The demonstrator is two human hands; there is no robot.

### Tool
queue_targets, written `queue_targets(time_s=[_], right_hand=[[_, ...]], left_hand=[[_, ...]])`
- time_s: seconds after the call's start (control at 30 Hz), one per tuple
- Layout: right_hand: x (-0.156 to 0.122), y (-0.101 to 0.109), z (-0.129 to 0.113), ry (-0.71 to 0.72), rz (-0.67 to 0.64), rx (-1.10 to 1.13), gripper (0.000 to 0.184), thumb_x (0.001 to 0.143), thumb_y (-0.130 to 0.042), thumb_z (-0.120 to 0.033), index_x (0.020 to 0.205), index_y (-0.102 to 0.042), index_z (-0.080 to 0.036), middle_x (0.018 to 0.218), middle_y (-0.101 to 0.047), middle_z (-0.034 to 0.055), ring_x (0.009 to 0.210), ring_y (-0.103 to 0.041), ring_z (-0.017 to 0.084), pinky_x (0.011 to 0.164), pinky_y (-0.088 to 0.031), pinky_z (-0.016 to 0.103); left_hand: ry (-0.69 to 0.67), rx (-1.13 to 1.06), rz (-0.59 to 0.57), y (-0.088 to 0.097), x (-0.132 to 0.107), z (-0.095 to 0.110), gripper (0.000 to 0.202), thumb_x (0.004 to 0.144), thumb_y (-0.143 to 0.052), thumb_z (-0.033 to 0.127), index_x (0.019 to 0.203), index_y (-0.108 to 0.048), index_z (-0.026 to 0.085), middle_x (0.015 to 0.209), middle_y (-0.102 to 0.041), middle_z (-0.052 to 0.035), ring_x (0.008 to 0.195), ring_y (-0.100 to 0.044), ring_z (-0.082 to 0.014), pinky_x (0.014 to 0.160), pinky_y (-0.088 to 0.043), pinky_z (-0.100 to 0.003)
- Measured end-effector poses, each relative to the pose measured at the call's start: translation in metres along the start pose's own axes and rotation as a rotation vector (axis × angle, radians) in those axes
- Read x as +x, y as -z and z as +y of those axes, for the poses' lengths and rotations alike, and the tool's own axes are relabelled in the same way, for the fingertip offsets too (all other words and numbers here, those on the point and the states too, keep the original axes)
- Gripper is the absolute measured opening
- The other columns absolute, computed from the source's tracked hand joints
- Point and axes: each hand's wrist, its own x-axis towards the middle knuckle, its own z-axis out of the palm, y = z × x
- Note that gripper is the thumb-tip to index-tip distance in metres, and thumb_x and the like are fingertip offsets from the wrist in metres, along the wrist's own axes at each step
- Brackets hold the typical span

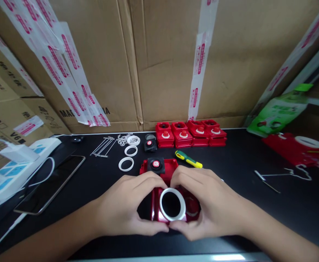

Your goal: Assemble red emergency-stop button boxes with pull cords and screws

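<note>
Both of my hands wrap round a red plastic housing (156, 207) near the table's front edge. A white ring (172, 204) sits on the round opening of that housing, facing me. My left hand (126, 205) grips its left side, fingers curled over the top. My right hand (211, 203) grips the right side the same way, thumb under the ring. Just behind lies another red housing (170, 168) with a black square part (156, 165) on it.
A green-and-yellow screwdriver (189, 159) lies behind my right hand. Two loose white rings (126, 164) and metal pins (103, 147) lie left of centre. Stacked red housings (190, 134) line the back. A phone (50, 183) and power strip (17, 163) lie at left. Cardboard walls the back.
</note>
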Motion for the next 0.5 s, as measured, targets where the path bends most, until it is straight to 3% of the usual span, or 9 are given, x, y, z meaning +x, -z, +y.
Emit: queue_targets(time_s=[0.23, 0.4, 0.5], right_hand=[[-0.0005, 0.0013, 0.0022, 0.018, 0.053, -0.015, 0.049, 0.074, -0.088, -0.050, 0.099, -0.056, -0.023, 0.090, -0.065, -0.0011, 0.072, -0.057, 0.016, 0.069, -0.041, 0.033], [-0.0005, 0.0053, 0.0012, -0.015, 0.083, 0.119, 0.062, 0.070, -0.095, -0.055, 0.110, -0.060, -0.022, 0.103, -0.067, 0.0024, 0.088, -0.063, 0.019, 0.078, -0.047, 0.034], [-0.0008, 0.0052, 0.0030, -0.067, 0.055, 0.260, 0.065, 0.070, -0.099, -0.048, 0.116, -0.060, -0.023, 0.109, -0.067, 0.0019, 0.091, -0.066, 0.017, 0.080, -0.051, 0.029]], left_hand=[[-0.015, -0.043, 0.029, 0.0003, -0.0012, 0.0008, 0.059, 0.077, -0.095, 0.030, 0.126, -0.064, 0.024, 0.111, -0.072, -0.0006, 0.065, -0.055, -0.0095, 0.055, -0.048, -0.022], [-0.058, -0.063, 0.164, -0.0009, -0.0056, 0.0001, 0.066, 0.077, -0.095, 0.030, 0.134, -0.061, 0.025, 0.099, -0.068, -0.0008, 0.065, -0.055, -0.0111, 0.058, -0.050, -0.023], [-0.060, -0.081, 0.163, -0.0002, -0.0046, 0.0002, 0.063, 0.080, -0.093, 0.029, 0.134, -0.061, 0.024, 0.101, -0.067, -0.0024, 0.069, -0.058, -0.0116, 0.062, -0.054, -0.023]])
